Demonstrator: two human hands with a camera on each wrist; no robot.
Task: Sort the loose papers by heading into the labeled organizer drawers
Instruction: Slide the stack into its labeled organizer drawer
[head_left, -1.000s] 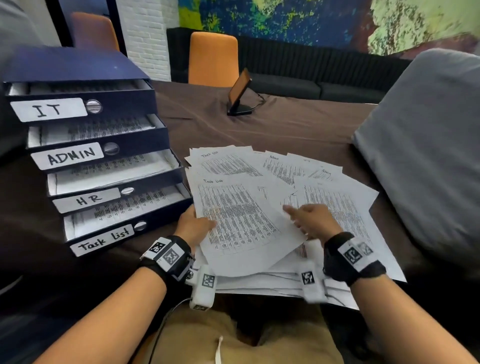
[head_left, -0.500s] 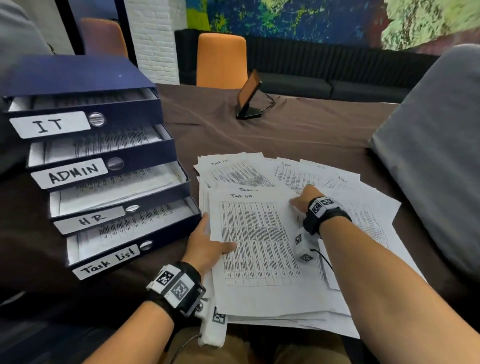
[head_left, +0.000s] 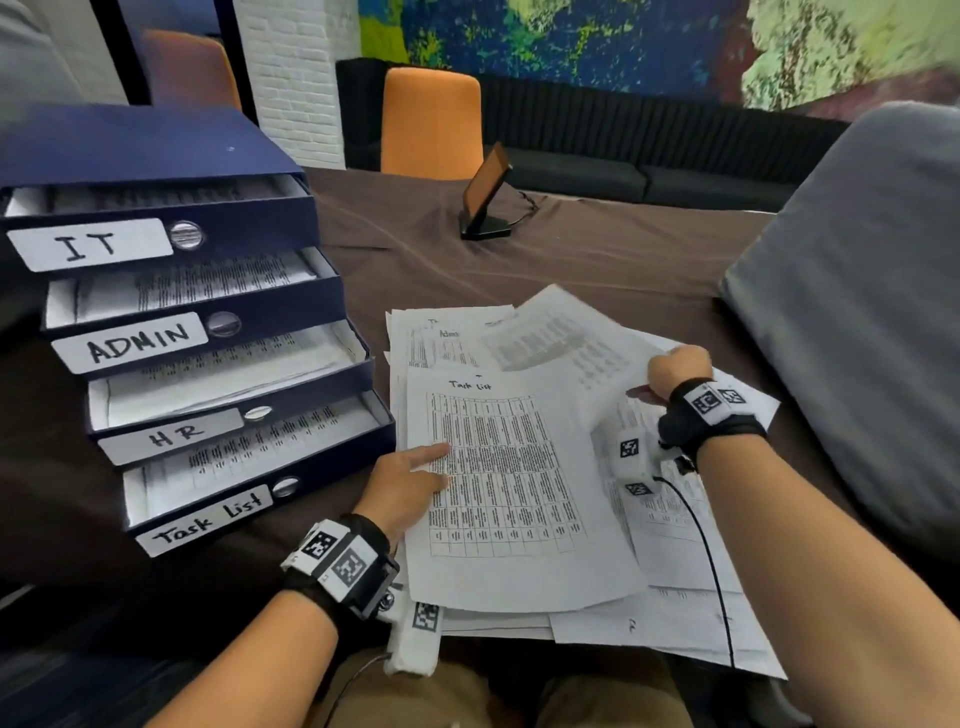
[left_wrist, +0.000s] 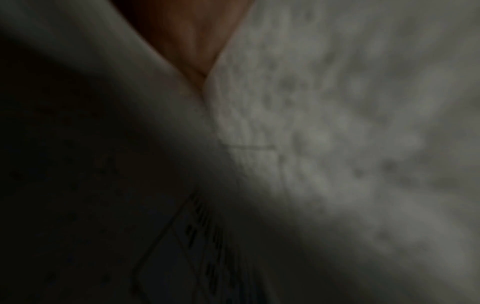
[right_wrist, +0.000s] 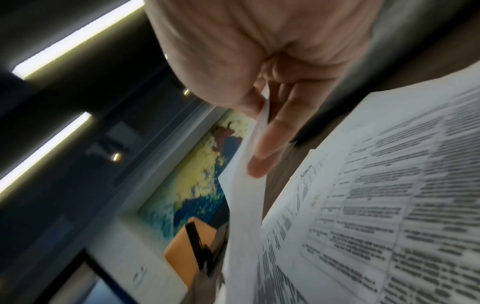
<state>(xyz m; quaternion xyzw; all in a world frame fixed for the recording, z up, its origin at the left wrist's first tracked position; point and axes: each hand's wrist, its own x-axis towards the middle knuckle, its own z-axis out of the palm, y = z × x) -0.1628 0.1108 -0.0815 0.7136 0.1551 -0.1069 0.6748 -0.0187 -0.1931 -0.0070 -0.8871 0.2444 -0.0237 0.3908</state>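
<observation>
A navy card organizer (head_left: 156, 150) with four open drawers labelled IT, ADMIN, HR and Task List stands at the left of a table draped in brown cloth (head_left: 597, 260); each drawer holds printed sheets. Beside it lies a fanned heap of loose papers (head_left: 675, 623), thin white sheets with dense grey tables. The left hand (head_left: 410, 483) grips the left edge of the top "Task List" sheet (head_left: 509, 493), thumb flat on the print, fingers tucked under. The right hand (right_wrist: 262, 67) pinches a lifted, curling sheet (right_wrist: 244, 201) between thumb and straight fingers. A soft grey cushion (head_left: 857, 312) sits at right.
</observation>
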